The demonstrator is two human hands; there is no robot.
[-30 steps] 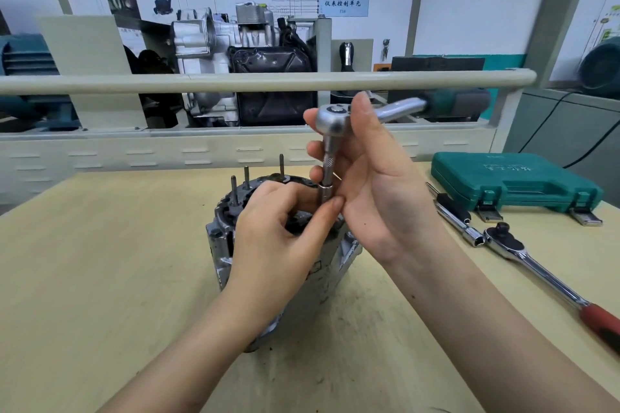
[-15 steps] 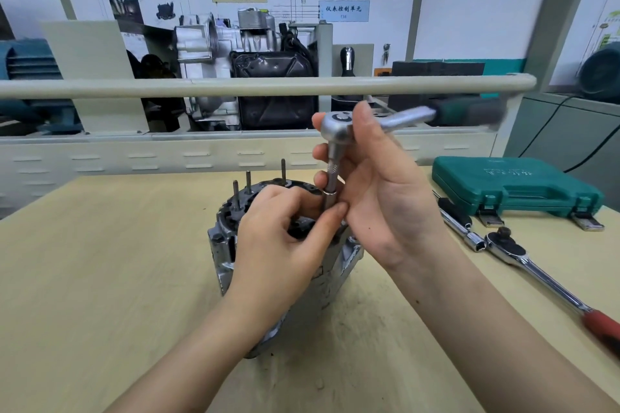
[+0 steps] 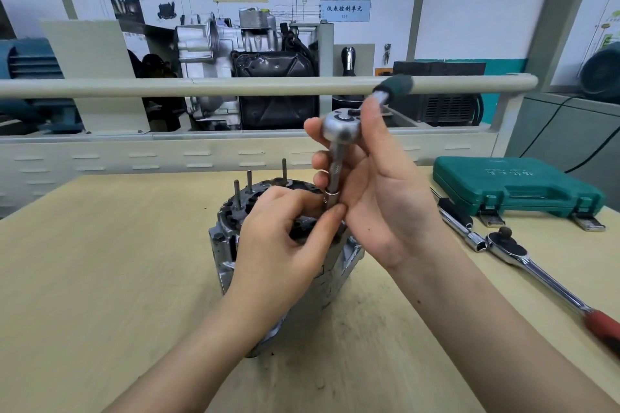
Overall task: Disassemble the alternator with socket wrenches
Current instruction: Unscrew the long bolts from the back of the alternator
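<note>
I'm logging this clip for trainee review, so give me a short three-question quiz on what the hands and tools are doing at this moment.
1. True or false: the green-handled silver ratchet wrench stands upright on its extension over the grey metal alternator.
2. Which hand pinches the socket end at the alternator's top?
A. the left hand
B. the right hand
C. neither
3. Fill in: a second ratchet with a ____ handle lies on the tan wooden table, before the closed green plastic tool case.

Key: 1 true; 2 A; 3 red.
</note>
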